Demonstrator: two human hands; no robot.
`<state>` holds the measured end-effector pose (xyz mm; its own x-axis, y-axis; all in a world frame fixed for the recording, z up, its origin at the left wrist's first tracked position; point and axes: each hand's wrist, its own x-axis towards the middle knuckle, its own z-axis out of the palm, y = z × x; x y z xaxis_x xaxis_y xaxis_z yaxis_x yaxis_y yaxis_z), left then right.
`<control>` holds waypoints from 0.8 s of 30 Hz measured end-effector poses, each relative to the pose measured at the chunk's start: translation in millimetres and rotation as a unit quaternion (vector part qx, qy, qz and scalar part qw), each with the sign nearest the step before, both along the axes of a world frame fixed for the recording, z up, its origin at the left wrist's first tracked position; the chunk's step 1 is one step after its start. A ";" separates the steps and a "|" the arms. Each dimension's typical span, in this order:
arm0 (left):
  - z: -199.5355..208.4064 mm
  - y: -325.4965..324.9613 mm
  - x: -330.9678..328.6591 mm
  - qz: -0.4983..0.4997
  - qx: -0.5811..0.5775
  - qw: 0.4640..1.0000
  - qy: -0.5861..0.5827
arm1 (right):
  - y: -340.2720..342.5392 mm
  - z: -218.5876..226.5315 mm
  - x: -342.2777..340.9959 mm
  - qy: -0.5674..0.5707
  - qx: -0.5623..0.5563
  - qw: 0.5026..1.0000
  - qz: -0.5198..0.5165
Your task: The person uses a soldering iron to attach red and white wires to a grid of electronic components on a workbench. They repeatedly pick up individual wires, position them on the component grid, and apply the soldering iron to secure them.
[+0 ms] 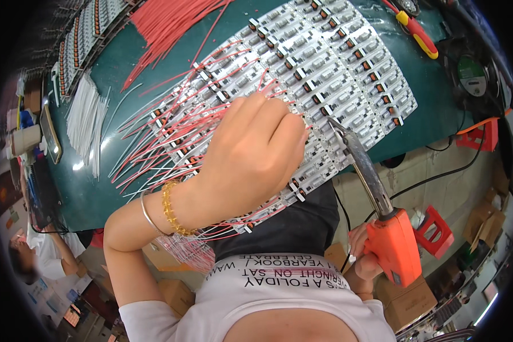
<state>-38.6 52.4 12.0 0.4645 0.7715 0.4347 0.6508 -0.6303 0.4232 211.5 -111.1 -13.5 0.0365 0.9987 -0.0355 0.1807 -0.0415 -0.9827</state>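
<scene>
A panel of many joined silver circuit boards (325,62) covers the middle of the table. Over its near left part, my left hand (256,148) is closed, palm down, with its fingertips hidden. A red wire (308,132) shows at the edge of the fist and seems pinched in it. My right hand (363,257) grips an orange-red soldering gun (394,245) below the table's near edge. The gun's long metal barrel slants up to the left, and its thin tip is at the boards, right of my left hand. Red and white wires (145,154) trail leftward off the boards.
A bundle of red wires (165,25) and one of white wires (85,117) lie on the green table (117,196). Further boards (88,34) stand far left. A red-yellow handled tool (419,35) and a black round device (470,77) sit right. Another person (54,248) is lower left.
</scene>
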 end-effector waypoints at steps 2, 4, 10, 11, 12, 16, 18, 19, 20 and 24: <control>10.6 4.4 -8.5 0.022 0.043 0.998 0.035 | 0.4 0.9 -1.3 0.021 0.007 1.000 -0.012; 17.0 16.5 -20.6 0.054 0.035 0.996 0.063 | 6.4 2.1 -10.2 0.045 0.023 0.998 -0.043; 13.4 35.0 -22.7 0.020 0.015 0.994 0.109 | 12.3 2.4 -16.5 0.083 0.030 0.995 -0.054; 15.2 36.1 -21.2 0.018 0.017 0.991 0.135 | 12.1 2.0 -15.9 0.083 0.032 0.995 -0.053; 17.4 36.9 -20.0 0.015 0.020 0.987 0.160 | 12.1 1.4 -15.4 0.083 0.034 0.995 -0.051; 27.5 38.7 -14.8 0.006 0.009 0.963 0.271 | 8.4 -0.1 -15.9 0.084 0.030 0.994 -0.068; 30.6 39.9 -9.1 -0.001 -0.003 0.946 0.324 | 7.9 0.4 -17.5 0.084 0.026 0.993 -0.074; 32.6 40.1 -4.5 0.004 -0.007 0.944 0.329 | 8.8 1.1 -17.6 0.086 0.025 0.993 -0.072; 33.9 40.9 1.2 0.010 -0.010 0.943 0.334 | 9.1 1.0 -17.5 0.089 0.025 0.993 -0.070; 32.1 50.1 1.3 0.007 -0.029 0.951 0.307 | 7.3 -1.2 -15.9 0.104 0.035 0.991 -0.072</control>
